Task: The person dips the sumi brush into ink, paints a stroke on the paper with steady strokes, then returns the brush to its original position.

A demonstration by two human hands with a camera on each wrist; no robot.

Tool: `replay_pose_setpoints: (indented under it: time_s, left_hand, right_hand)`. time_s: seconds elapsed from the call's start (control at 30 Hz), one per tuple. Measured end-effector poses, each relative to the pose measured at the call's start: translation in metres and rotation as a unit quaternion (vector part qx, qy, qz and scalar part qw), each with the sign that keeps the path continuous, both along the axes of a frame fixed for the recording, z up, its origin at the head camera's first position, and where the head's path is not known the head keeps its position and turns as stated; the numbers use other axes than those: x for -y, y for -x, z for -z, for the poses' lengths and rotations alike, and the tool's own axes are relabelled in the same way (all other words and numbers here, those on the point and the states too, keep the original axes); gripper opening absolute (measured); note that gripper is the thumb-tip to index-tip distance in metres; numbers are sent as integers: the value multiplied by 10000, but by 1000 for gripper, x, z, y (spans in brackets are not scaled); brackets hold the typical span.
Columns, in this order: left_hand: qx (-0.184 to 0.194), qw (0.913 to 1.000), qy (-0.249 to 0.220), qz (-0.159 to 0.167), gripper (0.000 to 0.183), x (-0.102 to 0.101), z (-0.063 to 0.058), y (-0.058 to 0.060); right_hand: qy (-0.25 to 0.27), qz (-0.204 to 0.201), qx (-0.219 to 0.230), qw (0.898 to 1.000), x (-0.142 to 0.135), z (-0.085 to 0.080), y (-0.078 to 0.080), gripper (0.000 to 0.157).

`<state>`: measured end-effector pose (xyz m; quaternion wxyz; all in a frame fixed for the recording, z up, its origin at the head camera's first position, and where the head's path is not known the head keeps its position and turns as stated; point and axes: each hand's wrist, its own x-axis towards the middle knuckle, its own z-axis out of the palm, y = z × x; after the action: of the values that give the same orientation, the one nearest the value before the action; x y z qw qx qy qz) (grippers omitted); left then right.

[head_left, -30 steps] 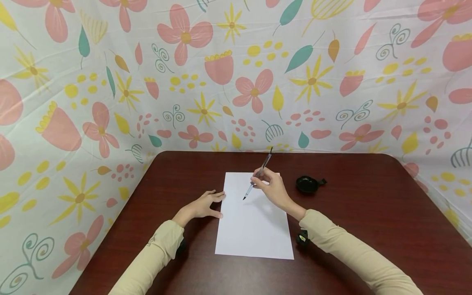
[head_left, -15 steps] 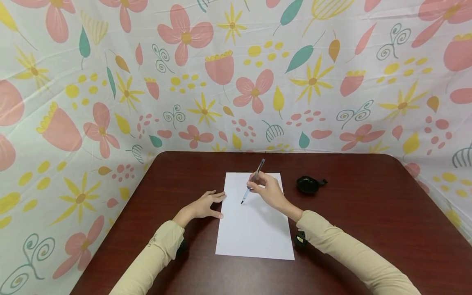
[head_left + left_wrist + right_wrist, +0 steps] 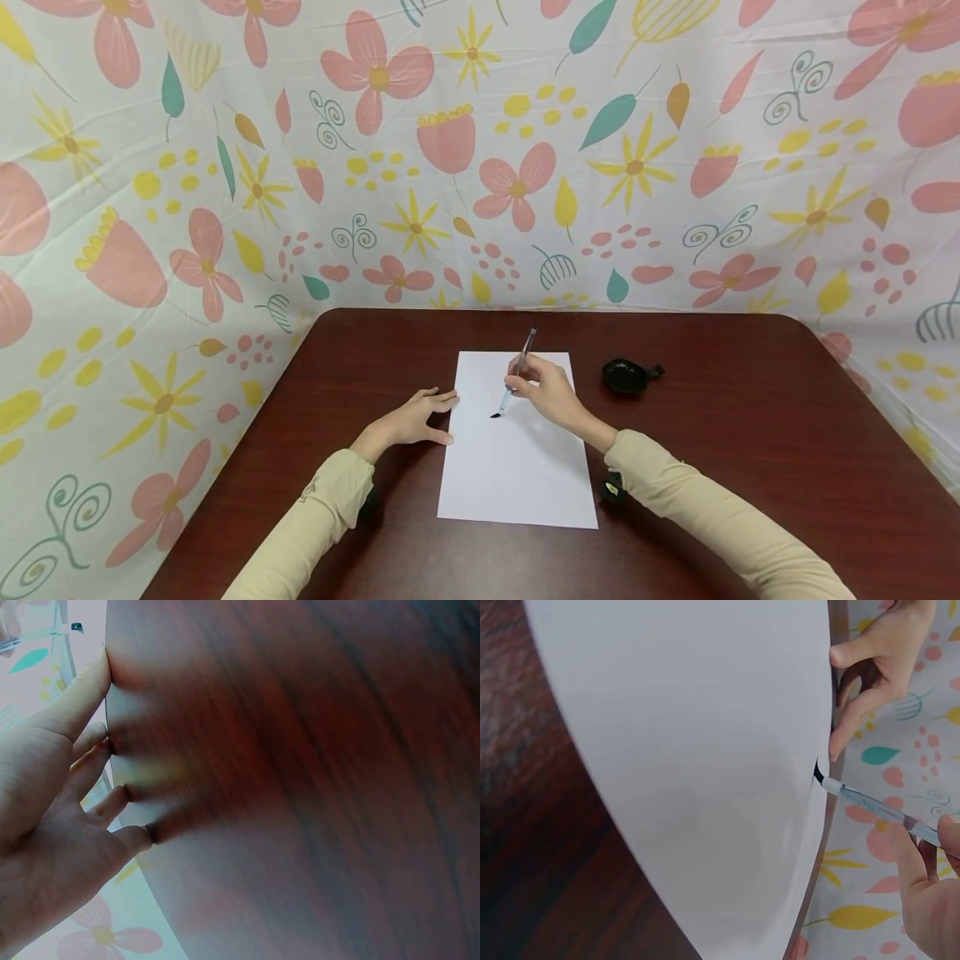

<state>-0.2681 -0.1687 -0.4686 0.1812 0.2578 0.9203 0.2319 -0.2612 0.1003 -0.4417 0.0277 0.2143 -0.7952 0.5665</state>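
A white sheet of paper (image 3: 517,475) lies upright on the table in front of me. My right hand (image 3: 551,392) pinches a clear-handled brush (image 3: 518,364) over its upper half. The brush's black tip (image 3: 818,772) is bent sideways against the paper, as the right wrist view also shows. My left hand (image 3: 412,417) rests at the sheet's left edge, fingers spread, with thumb and fingertips at the border. In the left wrist view its fingertips (image 3: 137,837) touch the wooden surface.
A small black dish (image 3: 626,376) with a short handle stands right of the paper on the dark red-brown table (image 3: 750,417). A flower-patterned cloth (image 3: 480,167) hangs behind and along the left side. Dark wrist devices (image 3: 612,487) sit under the sleeves.
The brush has come down toward the paper, its handle shifting slightly left, and its tip now bends where it was straight before. My left hand has stayed in place.
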Motion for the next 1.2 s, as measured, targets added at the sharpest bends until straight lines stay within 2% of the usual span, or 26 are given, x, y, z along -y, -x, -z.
replay_pose_setpoints:
  time_s: [0.07,0.17,0.47,0.77,0.83,1.07,1.2]
  left_hand:
    - [11,10000,2,1,74,0,-1,-1]
    - [13,10000,-44,16,74,0,-2,-2]
    - [4,10000,-49,21,74,0,-1,-2]
    - [-15,9999,-110,76,75,0,-2,-3]
    - [-44,9998,-171,133,75,1,-2,-3]
    - [-87,9993,-260,260,76,2,-3,-2]
    - [-67,9994,-246,245,75,2,-2,-3]
  right_hand:
    - [-40,10,-7,10000,-2,8,5,13]
    - [-87,1,-44,10000,-3,10,7,14]
    - [-193,-2,-30,9998,-9,6,5,14]
    - [-284,224,34,9993,-23,7,4,14]
    - [-289,265,61,9992,-27,5,3,14]
    - [-381,246,120,9989,-37,-24,-18,12]
    - [-480,311,72,9983,-46,-20,-16,13]
